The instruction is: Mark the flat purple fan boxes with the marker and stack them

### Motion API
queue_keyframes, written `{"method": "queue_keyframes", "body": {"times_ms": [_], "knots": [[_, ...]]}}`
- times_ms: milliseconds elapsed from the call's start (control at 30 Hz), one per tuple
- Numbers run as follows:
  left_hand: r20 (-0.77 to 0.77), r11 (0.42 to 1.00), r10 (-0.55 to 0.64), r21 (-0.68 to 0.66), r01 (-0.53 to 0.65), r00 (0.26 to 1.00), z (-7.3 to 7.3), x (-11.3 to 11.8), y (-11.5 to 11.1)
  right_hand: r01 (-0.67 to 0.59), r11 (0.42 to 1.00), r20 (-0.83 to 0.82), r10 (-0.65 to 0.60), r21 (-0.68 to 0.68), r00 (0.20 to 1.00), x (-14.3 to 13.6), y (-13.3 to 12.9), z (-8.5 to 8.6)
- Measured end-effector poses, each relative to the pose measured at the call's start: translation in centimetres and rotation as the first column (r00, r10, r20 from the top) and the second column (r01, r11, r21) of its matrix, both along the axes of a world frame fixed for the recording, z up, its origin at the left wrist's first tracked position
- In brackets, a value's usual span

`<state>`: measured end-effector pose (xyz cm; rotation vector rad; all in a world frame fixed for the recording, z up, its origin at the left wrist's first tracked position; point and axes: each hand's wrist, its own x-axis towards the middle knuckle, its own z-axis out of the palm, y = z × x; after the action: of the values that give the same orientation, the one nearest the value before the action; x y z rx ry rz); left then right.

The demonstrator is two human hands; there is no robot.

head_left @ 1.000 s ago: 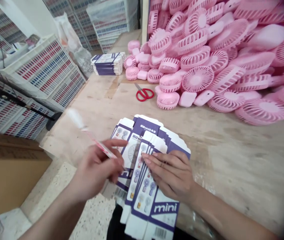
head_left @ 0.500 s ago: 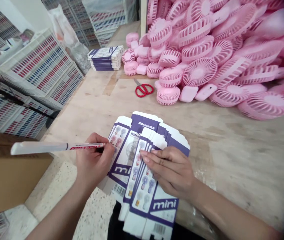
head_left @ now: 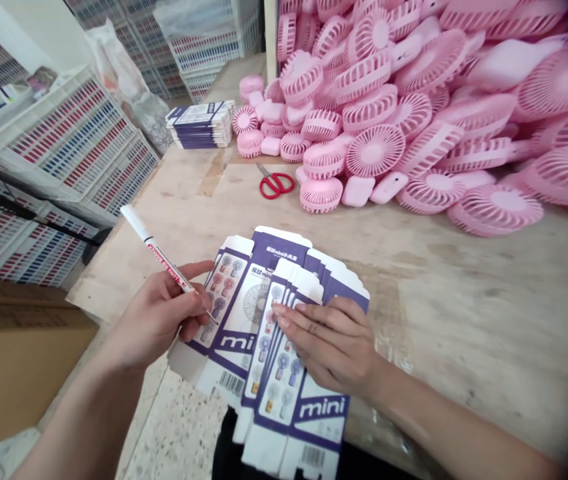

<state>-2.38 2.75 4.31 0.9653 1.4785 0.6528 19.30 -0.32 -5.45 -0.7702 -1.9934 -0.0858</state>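
Note:
Between the fingers of my left hand is a white marker pen with red print. Its back end leans up to the left, and its thin tip is over the leftmost box face. Several flat, unfolded purple and white boxes lie fanned out at the table's near edge, partly over my lap. My right hand rests on the fan from the right, its fingers together and pressed on the overlapping boxes. Its thumb is mostly hidden.
Red-handled scissors lie beyond the boxes. A large heap of pink fans covers the back right. A stack of flat boxes stands at the back left. Crates and a brown carton are left of the table.
My left hand has moved left and slightly down, and the pen has swung from nearly level to a steep slant. The view has shifted a little. My right hand keeps its place on the boxes.

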Motion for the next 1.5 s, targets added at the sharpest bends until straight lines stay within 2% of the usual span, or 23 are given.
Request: {"method": "queue_keyframes", "body": {"times_ms": [333,567,667,733,767,800,833,900,967,1033,1133,1333,1433,1500], "knots": [[0.120,0.996,-0.077,-0.037,0.082,0.990,-0.3,-0.8,-1.1,0.034,0.999,-0.041,-0.034,-0.014,0.999,-0.1,-0.3,-1.1],[0.193,0.994,0.007,-0.107,0.014,0.981,0.6,-0.2,-1.5,0.044,0.999,-0.065,-0.043,0.000,0.997,-0.1,-0.4,-1.5],[0.268,0.972,-0.087,-0.190,0.141,0.960,0.8,1.0,-2.4,0.031,0.999,-0.055,-0.031,-0.009,0.998,-0.1,-0.4,-1.5],[0.274,0.955,-0.156,-0.203,0.215,0.949,0.4,1.7,-2.7,0.016,1.000,-0.047,-0.017,-0.027,0.999,-0.1,-0.4,-1.4],[0.230,0.970,-0.152,-0.149,0.190,0.961,0.0,1.9,-2.7,0.002,0.999,-0.046,-0.004,-0.040,0.999,-0.1,-0.4,-1.4],[0.142,0.992,-0.106,-0.049,0.114,0.984,-0.5,1.9,-2.6,-0.013,0.998,-0.048,0.011,-0.056,0.999,-0.1,-0.4,-1.3],[0.033,0.996,-0.010,0.093,0.007,0.999,-1.0,1.8,-2.4,-0.028,0.997,-0.046,0.025,-0.076,0.999,-0.1,-0.3,-1.3],[-0.149,0.910,0.238,0.380,-0.167,0.960,-2.2,1.3,-2.0,-0.053,0.993,-0.043,0.048,-0.108,0.998,-0.1,-0.2,-1.3],[-0.260,0.831,0.379,0.518,-0.203,0.888,-3.1,0.7,-1.6,-0.073,0.990,-0.041,0.069,-0.122,0.997,-0.1,0.0,-1.3],[-0.353,0.830,0.395,0.533,-0.164,0.848,-3.6,0.5,-1.6,-0.086,0.988,-0.043,0.081,-0.128,0.996,-0.1,0.1,-1.3],[-0.469,0.853,0.373,0.512,-0.098,0.800,-3.5,0.8,-1.7,-0.083,0.988,-0.043,0.078,-0.130,0.996,0.0,0.2,-1.4],[-0.492,0.834,0.376,0.549,-0.055,0.785,-3.1,1.9,-1.8,-0.096,0.985,-0.055,0.089,-0.146,0.995,0.2,0.2,-1.6],[-0.405,0.863,0.372,0.483,-0.150,0.835,-3.0,1.2,-1.6,-0.116,0.982,-0.079,0.106,-0.148,0.991,0.2,0.2,-1.5],[-0.271,0.924,0.282,0.336,-0.184,0.920,-2.5,0.4,-1.1,-0.125,0.982,-0.095,0.113,-0.141,0.989,0.2,0.3,-1.3]]}}
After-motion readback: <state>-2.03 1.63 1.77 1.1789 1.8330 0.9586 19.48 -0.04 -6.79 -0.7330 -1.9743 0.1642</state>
